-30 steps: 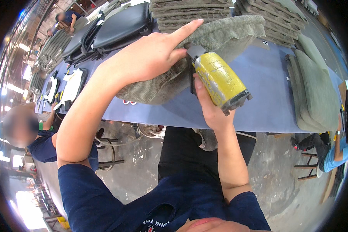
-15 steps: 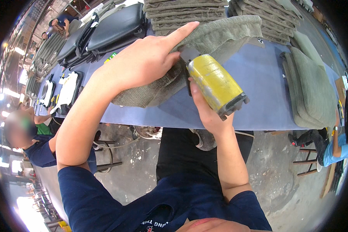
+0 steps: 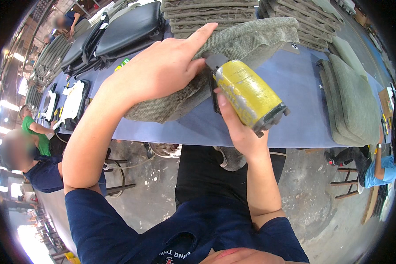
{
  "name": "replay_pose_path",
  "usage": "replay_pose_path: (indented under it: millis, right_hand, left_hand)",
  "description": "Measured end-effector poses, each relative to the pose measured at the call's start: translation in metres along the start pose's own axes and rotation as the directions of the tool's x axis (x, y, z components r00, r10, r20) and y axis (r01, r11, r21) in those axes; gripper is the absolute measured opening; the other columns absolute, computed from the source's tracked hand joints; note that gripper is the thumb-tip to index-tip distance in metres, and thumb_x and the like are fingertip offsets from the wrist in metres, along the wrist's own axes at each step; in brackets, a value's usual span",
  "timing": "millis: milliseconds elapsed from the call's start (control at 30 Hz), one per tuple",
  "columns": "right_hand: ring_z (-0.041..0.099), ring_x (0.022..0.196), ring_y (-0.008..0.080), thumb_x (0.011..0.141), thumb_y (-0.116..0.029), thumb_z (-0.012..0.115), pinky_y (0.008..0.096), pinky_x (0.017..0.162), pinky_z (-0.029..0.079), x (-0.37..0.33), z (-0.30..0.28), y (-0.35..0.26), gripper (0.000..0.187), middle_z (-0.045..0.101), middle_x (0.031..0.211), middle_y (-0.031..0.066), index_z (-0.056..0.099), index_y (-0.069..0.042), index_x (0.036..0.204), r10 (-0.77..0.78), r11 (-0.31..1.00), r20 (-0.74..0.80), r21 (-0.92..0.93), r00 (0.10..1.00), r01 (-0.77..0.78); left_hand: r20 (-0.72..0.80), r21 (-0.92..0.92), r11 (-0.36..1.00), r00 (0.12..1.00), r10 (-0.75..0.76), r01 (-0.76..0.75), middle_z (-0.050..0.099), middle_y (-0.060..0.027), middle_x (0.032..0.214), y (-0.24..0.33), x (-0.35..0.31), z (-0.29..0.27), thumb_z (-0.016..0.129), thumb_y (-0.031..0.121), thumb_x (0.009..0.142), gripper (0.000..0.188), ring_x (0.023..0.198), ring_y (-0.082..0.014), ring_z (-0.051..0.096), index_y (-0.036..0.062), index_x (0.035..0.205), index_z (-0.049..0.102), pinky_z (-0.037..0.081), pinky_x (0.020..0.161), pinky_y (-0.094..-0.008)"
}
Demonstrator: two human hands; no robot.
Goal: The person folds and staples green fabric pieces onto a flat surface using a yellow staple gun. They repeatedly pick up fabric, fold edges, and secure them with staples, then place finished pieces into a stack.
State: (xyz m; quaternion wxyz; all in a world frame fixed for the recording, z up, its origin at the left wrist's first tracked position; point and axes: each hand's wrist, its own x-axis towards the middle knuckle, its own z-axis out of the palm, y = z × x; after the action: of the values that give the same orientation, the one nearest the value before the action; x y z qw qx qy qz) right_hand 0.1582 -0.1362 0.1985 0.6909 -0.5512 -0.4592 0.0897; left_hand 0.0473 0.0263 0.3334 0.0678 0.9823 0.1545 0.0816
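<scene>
Yellow tool (image 3: 250, 96) shifted leftward, left hand (image 3: 163, 70) flat on fabric (image 3: 251, 37)

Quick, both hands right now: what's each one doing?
Left hand: open, pressing flat on the grey-green fabric cover.
Right hand: closed around the yellow-wrapped tool.

Bare blue table (image 3: 295, 119) lies open rightward until the folded green covers (image 3: 352, 101); fabric stacks (image 3: 215, 13) block behind.

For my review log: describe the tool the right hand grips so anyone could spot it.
On the blue table, beside the grey fabric cover under the left hand, the right hand grips a yellow-wrapped tool. It is the only yellow, cylindrical object among grey fabric pieces.
</scene>
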Motion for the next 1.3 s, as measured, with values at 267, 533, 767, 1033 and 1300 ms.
replay_pose_path:
  millis: [267, 533, 767, 1033, 1300]
  right_hand:
    - [0.080, 0.084, 0.0254, 0.092, -0.013, 0.080, 0.0349, 0.077, 0.060, -0.001, 0.004, 0.008, 0.016, 0.081, 0.094, 0.0098, 0.079, -0.004, 0.105, -0.139, 0.987, -0.015, -0.089, 0.990, 0.137]
    - [0.076, 0.086, 0.0228, 0.096, -0.013, 0.077, 0.0340, 0.077, 0.059, 0.000, 0.003, 0.002, 0.016, 0.080, 0.098, 0.0086, 0.078, -0.004, 0.109, -0.094, 0.990, 0.034, -0.106, 0.995, 0.097]
    - [0.069, 0.086, 0.0134, 0.102, -0.007, 0.073, 0.0294, 0.076, 0.056, 0.005, 0.002, 0.002, 0.015, 0.077, 0.101, 0.0067, 0.075, 0.001, 0.114, -0.069, 0.970, 0.134, -0.224, 0.989, 0.098]
    - [0.071, 0.087, 0.0142, 0.100, -0.007, 0.075, 0.0303, 0.079, 0.057, 0.014, 0.006, 0.011, 0.019, 0.077, 0.101, 0.0065, 0.074, 0.003, 0.117, -0.126, 0.992, 0.055, -0.022, 0.991, 0.127]
    - [0.075, 0.095, 0.0176, 0.096, -0.005, 0.078, 0.0327, 0.084, 0.057, -0.008, 0.015, 0.014, 0.022, 0.079, 0.108, 0.0090, 0.075, 0.002, 0.117, -0.134, 0.986, 0.028, -0.093, 0.991, 0.136]
  left_hand:
    - [-0.033, 0.010, 1.000, 0.999, 0.014, -0.014, 0.070, -0.0322, 0.103, -0.009, 0.000, 0.005, 0.066, 0.005, 0.096, 0.074, 0.097, -0.0510, 0.066, 0.0083, 0.163, 0.035, 0.049, 0.084, -0.0570]
    - [-0.046, 0.008, 0.999, 0.998, 0.046, -0.046, 0.070, -0.0324, 0.100, -0.011, 0.000, 0.003, 0.066, 0.004, 0.095, 0.073, 0.096, -0.0509, 0.066, 0.0069, 0.161, 0.037, 0.049, 0.083, -0.0573]
    - [-0.066, 0.024, 0.999, 0.997, 0.043, -0.042, 0.070, -0.0320, 0.098, -0.009, 0.001, 0.002, 0.066, 0.003, 0.093, 0.073, 0.095, -0.0503, 0.066, 0.0046, 0.160, 0.038, 0.049, 0.083, -0.0577]
    - [0.004, -0.099, 0.995, 1.000, 0.001, -0.001, 0.069, -0.0312, 0.129, -0.020, -0.013, -0.008, 0.073, 0.012, 0.093, 0.083, 0.119, -0.0492, 0.066, 0.0082, 0.166, 0.033, 0.051, 0.102, -0.0493]
    - [-0.078, -0.066, 0.998, 0.997, -0.030, 0.025, 0.070, -0.0282, 0.132, 0.002, -0.039, -0.004, 0.077, 0.019, 0.089, 0.087, 0.125, -0.0507, 0.063, 0.0208, 0.167, 0.038, 0.051, 0.105, -0.0481]
